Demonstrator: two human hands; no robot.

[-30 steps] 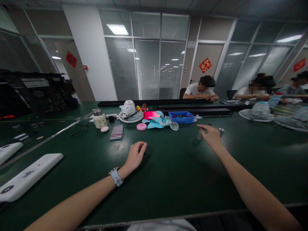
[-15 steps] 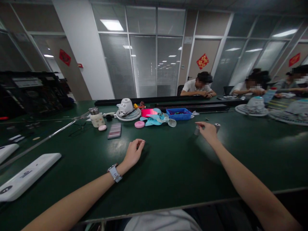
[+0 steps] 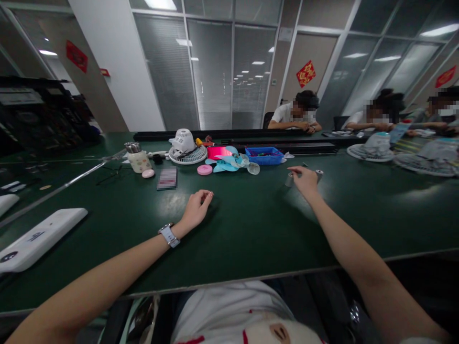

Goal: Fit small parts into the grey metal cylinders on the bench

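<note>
My left hand (image 3: 197, 208), with a watch (image 3: 168, 235) on its wrist, rests on the green table with fingers curled and nothing visible in them. Farther right, my right hand (image 3: 305, 183) has its thumb and fingers closed at the top of a grey cylindrical battery (image 3: 289, 180); the fingers partly cover it. A second grey battery (image 3: 319, 175) stands upright just right of that hand, partly hidden behind it. The nearest small things to my left hand are a flat card-like item (image 3: 167, 178), blurred out, and a round pink case (image 3: 204, 170).
Across the table lie blue fan blades (image 3: 227, 161), a blue tray (image 3: 264, 156) of small parts, a white fan base with grille (image 3: 188, 154) and a patterned bottle (image 3: 139, 160). A white device (image 3: 45, 239) is at left. Long black rails (image 3: 287, 148) run behind. People sit opposite.
The view has tilted down, so everything sits higher in the picture and more of my lap shows. Both hands keep nearly the same pose and place on the table.
</note>
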